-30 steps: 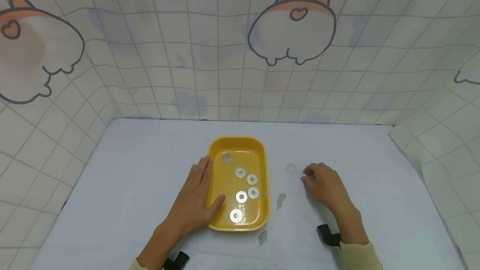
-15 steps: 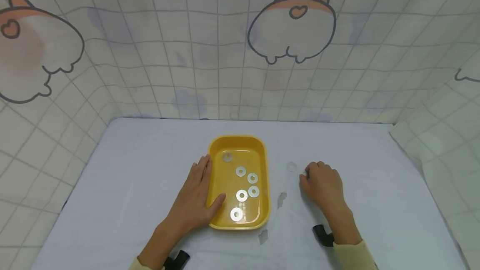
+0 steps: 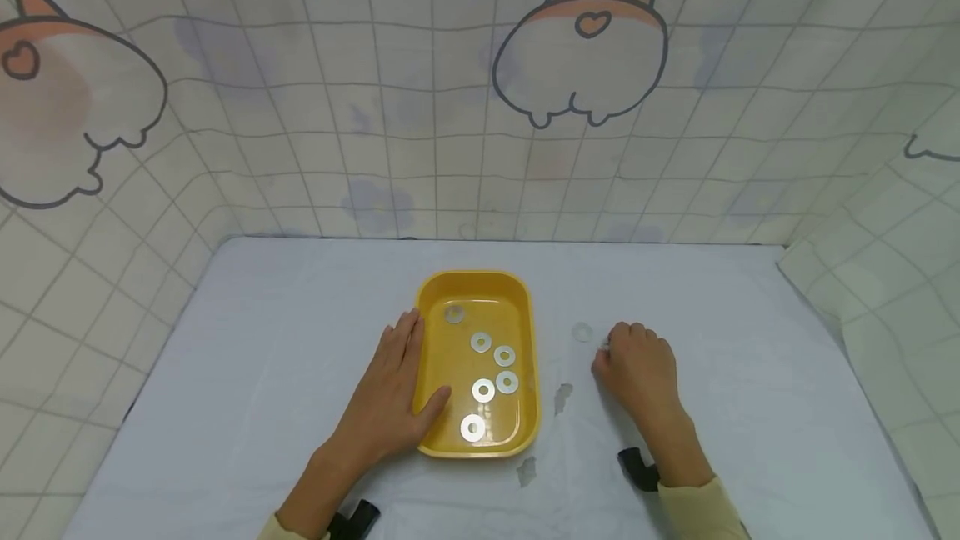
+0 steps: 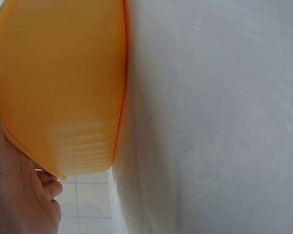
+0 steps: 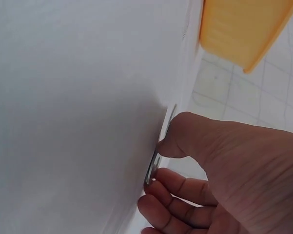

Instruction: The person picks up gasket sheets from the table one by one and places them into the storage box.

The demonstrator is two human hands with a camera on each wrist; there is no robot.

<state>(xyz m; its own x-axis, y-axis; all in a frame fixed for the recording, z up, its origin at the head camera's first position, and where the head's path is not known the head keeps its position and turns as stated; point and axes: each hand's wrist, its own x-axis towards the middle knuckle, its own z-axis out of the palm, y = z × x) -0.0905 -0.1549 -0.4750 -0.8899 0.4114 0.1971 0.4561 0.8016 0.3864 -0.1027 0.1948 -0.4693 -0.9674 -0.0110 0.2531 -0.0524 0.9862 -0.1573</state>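
A yellow tray (image 3: 444,373) with several flat silver washers (image 3: 474,438) lying in it stands on the white cloth. My left hand (image 3: 382,407) rests along its left side, fingers straight and thumb over the rim; the left wrist view shows the palm against the tray's outer wall (image 4: 63,78). To the right of the tray, my right hand (image 3: 641,369) is low at the cloth, thumb and fingers pinching a washer (image 5: 150,171) that is seen edge-on in the right wrist view and mostly covered in the head view. Another washer (image 3: 574,333) lies flat just left of those fingers.
Two grey patches (image 3: 563,398) mark the cloth between tray and right hand. A black wrist-worn piece (image 3: 637,469) sits below the right wrist. Behind the table (image 3: 300,315) hangs a gridded curtain (image 3: 405,165) with cartoon animals.
My right hand has shifted slightly left, and its fingers have closed in around the washer at the cloth. The left hand and tray have stayed in place.
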